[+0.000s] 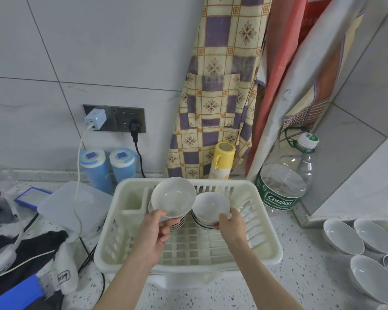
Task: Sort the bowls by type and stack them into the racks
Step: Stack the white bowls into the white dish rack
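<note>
Both hands are working inside the white dish rack (264, 253) on the speckled counter (244, 294). Left hand (154, 229) is gripping the near rim of a wide white bowl (174, 195), thumb on the rim and fingers curled beneath, and is holding it tilted just above the left stack of bowls (177, 223). Right hand (230, 222) is pinching the near rim of a smaller white bowl (210, 205), which is sitting on top of the right stack of bowls (201, 221). The two stacks are standing side by side in the middle of the rack.

To the right, well apart from the rack, several loose bowls (343, 237) are lying on the counter near the frame edge. To the left, a clear plastic lid (76, 202) and cables are lying beside the rack.

Behind the rack, a yellow flask (222, 161), two blue canisters (108, 167) and a large water bottle (285, 182) are standing against the tiled wall, where a checked apron (220, 86) is hanging.
</note>
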`<action>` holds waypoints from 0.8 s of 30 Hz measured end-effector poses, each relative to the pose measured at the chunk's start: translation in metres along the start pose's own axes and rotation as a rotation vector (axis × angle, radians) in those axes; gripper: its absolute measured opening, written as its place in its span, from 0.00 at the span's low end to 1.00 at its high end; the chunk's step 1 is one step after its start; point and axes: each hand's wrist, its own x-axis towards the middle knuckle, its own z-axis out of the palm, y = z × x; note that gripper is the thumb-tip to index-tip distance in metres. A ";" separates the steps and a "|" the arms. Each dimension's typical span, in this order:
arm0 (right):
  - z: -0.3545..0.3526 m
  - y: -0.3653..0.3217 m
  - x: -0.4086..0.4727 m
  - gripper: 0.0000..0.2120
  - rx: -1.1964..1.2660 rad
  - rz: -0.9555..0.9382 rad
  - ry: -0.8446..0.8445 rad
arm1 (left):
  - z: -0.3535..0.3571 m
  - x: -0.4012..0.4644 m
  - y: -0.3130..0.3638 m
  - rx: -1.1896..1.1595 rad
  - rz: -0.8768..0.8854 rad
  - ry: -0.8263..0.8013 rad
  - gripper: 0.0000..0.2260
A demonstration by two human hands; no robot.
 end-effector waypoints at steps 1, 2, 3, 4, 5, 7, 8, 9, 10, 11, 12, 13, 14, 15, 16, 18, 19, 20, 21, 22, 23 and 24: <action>0.000 0.000 0.000 0.18 -0.001 -0.001 -0.003 | 0.000 0.000 0.000 0.006 -0.001 -0.001 0.10; 0.000 0.000 -0.001 0.19 -0.001 -0.002 -0.006 | 0.000 0.000 -0.001 0.014 -0.001 -0.001 0.10; -0.001 -0.001 -0.001 0.19 0.000 -0.003 -0.008 | 0.001 0.000 -0.001 0.022 0.000 0.001 0.09; -0.001 -0.001 -0.002 0.19 0.000 -0.004 -0.010 | 0.001 0.000 -0.001 0.030 0.002 0.002 0.09; -0.001 -0.001 -0.002 0.20 -0.001 -0.003 -0.011 | 0.001 0.001 -0.001 0.036 0.004 0.001 0.09; -0.002 -0.001 -0.002 0.21 -0.001 0.004 -0.011 | 0.002 0.000 -0.001 0.043 0.008 -0.006 0.09; -0.002 -0.001 -0.002 0.21 0.002 0.013 -0.011 | 0.003 0.000 -0.001 0.047 0.011 -0.010 0.09; -0.002 0.000 -0.002 0.22 0.010 0.024 -0.013 | 0.003 0.000 -0.001 0.053 0.015 -0.012 0.08; -0.002 0.000 -0.002 0.22 0.022 0.033 -0.016 | 0.003 -0.001 -0.001 0.061 0.019 -0.015 0.08; -0.002 0.000 -0.002 0.22 0.038 0.041 -0.019 | 0.003 -0.001 -0.001 0.073 0.023 -0.018 0.08; -0.001 0.001 -0.001 0.22 0.052 0.047 -0.017 | 0.004 -0.001 -0.002 0.087 0.028 -0.023 0.08; -0.001 0.001 -0.001 0.22 0.064 0.049 -0.008 | 0.005 -0.002 -0.002 0.106 0.033 -0.029 0.09; -0.001 0.001 0.000 0.21 0.075 0.049 0.013 | 0.007 -0.002 -0.002 0.128 0.040 -0.036 0.09; -0.002 0.001 0.000 0.22 0.089 0.045 0.044 | 0.009 -0.001 -0.002 0.151 0.048 -0.044 0.09; -0.002 0.001 0.001 0.22 0.113 0.034 0.081 | 0.012 -0.001 -0.002 0.172 0.057 -0.052 0.09; -0.004 0.001 0.000 0.21 0.197 -0.016 0.135 | 0.020 0.000 -0.001 0.212 0.068 -0.069 0.09; -0.005 -0.001 -0.001 0.19 0.248 -0.044 0.139 | 0.025 0.001 0.000 0.235 0.070 -0.075 0.09; -0.005 -0.003 -0.003 0.17 0.294 -0.072 0.133 | 0.031 0.001 -0.001 0.262 0.072 -0.077 0.09; -0.005 -0.004 -0.005 0.15 0.326 -0.100 0.125 | 0.037 0.003 -0.001 0.290 0.076 -0.074 0.09; -0.005 -0.006 -0.006 0.14 0.342 -0.127 0.121 | 0.043 0.004 -0.002 0.315 0.080 -0.066 0.10; -0.005 -0.007 -0.008 0.14 0.348 -0.152 0.119 | 0.049 0.006 -0.004 0.328 0.081 -0.056 0.10; -0.005 -0.007 -0.009 0.15 0.352 -0.169 0.116 | 0.054 0.007 -0.007 0.329 0.080 -0.048 0.10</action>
